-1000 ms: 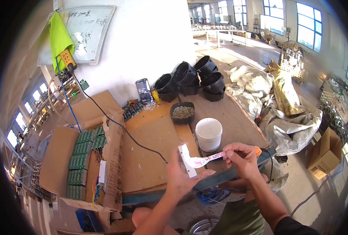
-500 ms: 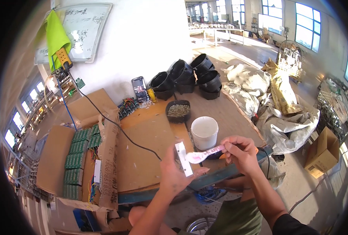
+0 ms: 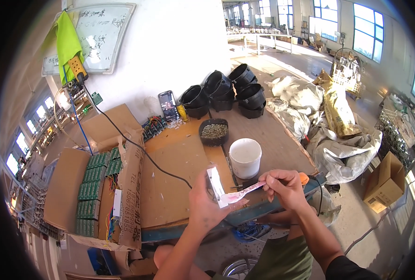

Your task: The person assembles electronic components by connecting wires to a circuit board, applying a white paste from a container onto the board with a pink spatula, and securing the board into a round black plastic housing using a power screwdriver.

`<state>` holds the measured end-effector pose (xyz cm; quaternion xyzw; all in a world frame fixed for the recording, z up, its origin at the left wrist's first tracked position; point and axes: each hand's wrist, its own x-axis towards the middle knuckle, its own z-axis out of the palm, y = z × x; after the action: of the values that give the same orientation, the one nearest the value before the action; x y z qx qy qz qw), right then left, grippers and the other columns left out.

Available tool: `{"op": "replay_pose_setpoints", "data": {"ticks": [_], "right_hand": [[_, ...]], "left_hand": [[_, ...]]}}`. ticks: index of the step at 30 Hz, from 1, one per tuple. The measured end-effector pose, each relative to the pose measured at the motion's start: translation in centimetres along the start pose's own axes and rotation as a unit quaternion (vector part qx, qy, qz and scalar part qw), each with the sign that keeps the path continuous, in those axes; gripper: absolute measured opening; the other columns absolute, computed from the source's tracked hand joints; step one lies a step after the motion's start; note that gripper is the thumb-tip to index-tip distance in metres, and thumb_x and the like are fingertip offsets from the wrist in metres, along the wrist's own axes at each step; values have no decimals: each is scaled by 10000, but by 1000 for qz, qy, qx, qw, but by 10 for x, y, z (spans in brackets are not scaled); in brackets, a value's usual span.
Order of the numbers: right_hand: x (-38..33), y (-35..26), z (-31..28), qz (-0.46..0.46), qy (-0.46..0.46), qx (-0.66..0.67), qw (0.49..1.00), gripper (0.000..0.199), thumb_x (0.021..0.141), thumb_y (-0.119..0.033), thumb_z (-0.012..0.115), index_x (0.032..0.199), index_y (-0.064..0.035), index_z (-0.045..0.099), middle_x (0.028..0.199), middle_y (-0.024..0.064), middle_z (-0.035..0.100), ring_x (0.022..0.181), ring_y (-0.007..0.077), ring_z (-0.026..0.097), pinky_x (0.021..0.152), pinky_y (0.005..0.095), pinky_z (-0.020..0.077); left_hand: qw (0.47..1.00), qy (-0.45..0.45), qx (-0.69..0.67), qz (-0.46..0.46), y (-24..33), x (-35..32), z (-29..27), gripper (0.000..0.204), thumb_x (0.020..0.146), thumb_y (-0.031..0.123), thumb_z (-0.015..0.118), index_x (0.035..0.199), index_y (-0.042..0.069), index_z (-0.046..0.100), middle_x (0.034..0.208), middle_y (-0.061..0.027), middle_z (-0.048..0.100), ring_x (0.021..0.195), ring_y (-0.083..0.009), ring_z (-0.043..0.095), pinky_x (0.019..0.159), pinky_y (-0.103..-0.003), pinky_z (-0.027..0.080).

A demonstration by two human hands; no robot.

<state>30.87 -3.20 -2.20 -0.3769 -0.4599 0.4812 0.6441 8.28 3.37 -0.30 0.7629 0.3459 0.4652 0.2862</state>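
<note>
My left hand [image 3: 202, 201] holds a narrow white rectangular piece [image 3: 214, 182] upright between thumb and fingers, above the near edge of the table. In my right hand [image 3: 283, 187] is the handle of a spoon [image 3: 250, 190], pinched by thumb and fingertips. The spoon is smeared with a pale pinkish-white substance, and its bowl lies against the lower end of the white piece. Just beyond the spoon stands a white tub [image 3: 245, 159]; how full it is cannot be made out. A black bowl [image 3: 213, 132] of small pale grains or parts sits behind the tub.
On the left, an open cardboard box [image 3: 133, 196] holds green circuit boards and coloured wires. Stacked black pots [image 3: 219, 88], a propped phone [image 3: 168, 106] and wires line the back. A black cable [image 3: 158, 165] crosses the cardboard-covered table [image 3: 174, 161]. Sacks [image 3: 340, 151] lie right.
The spoon's bowl has moved down along the white piece to its lower end, and its handle tilts up more steeply. The left hand is nearly still.
</note>
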Motion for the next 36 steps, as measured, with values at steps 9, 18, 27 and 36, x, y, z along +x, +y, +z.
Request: {"op": "replay_pose_setpoints", "data": {"ticks": [9, 18, 27, 36], "right_hand": [[-3, 14, -3, -39, -9, -22, 999, 157, 959, -54, 636, 1074, 16, 717, 882, 52, 718, 688, 75, 604, 627, 228, 525], [3, 14, 2, -23, 18, -14, 999, 143, 948, -58, 654, 1048, 7, 734, 846, 48, 717, 664, 68, 604, 599, 210, 502], [9, 14, 3, -3, 29, 22, 999, 132, 940, -67, 669, 1028, 2, 738, 827, 52, 713, 654, 68, 606, 572, 199, 493], [1, 10, -5, -16, 56, 35, 998, 135, 938, -53, 665, 1033, 11, 736, 798, 67, 702, 633, 74, 599, 542, 200, 475]], "left_hand": [[990, -47, -80, -109, 1, -3, 4, 964, 569, 198, 983, 1317, 4, 405, 1009, -81, 548, 928, -154, 587, 794, -291, 519], [978, -83, -148, -118, -6, -9, 14, 911, 589, 98, 967, 1295, 46, 394, 916, -6, 524, 805, -79, 532, 680, -234, 510], [975, -78, -188, -93, -4, -8, 14, 893, 610, 29, 940, 1314, 67, 391, 944, -9, 549, 786, -72, 528, 637, -219, 521], [967, -73, -220, -105, 2, -8, 10, 895, 622, 217, 967, 1255, -28, 384, 1118, -124, 573, 1025, -167, 576, 880, -331, 507]]}}
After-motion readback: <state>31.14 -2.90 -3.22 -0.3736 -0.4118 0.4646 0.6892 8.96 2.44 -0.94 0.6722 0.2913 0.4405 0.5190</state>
